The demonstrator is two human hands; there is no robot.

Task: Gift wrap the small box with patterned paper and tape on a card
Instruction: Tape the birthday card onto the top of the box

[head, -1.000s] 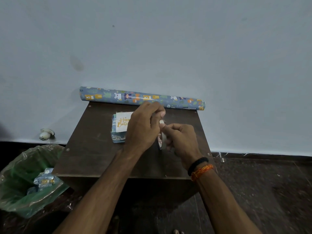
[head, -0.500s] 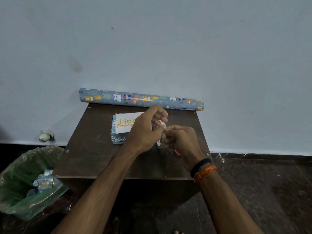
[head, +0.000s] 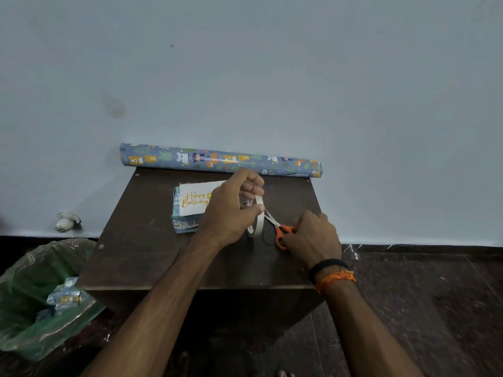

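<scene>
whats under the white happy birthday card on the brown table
The white birthday card lies on a small box wrapped in blue patterned paper, whose left and front edges show. The left hand covers the card's right end.

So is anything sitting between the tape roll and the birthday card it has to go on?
Only the left hand itself, which holds the tape roll and overlaps the right end of the birthday card lying on the wrapped box. No loose object shows between them. The right hand grips the orange scissors just right of the tape.

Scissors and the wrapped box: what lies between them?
In the head view, the left hand holding the tape roll sits between the scissors and wrapped box.
</scene>
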